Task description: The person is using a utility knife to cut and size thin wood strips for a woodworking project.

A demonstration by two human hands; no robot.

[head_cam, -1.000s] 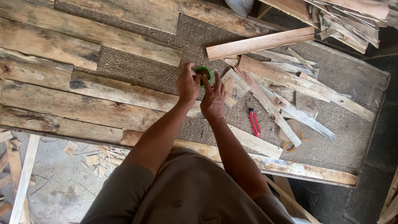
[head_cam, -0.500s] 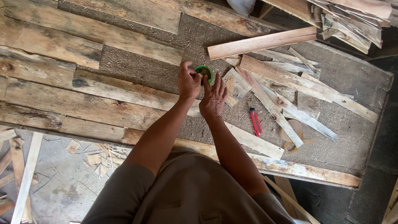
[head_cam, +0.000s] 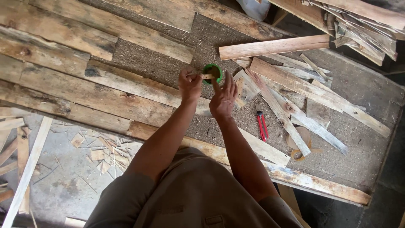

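The left hand (head_cam: 190, 84) pinches a thin stick (head_cam: 206, 76) over a green cup (head_cam: 213, 72). The right hand (head_cam: 223, 97) is open, fingers spread, just beside the cup on the board (head_cam: 177, 63).

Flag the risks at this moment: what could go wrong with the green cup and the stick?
1. The left hand dips a thin stick into the small green cup; the right hand is open beside it, so the cup might tip.
2. Loose wood offcuts crowd the cup; a spill could reach them.
3. Red-handled pliers lie near the right forearm and could get knocked.
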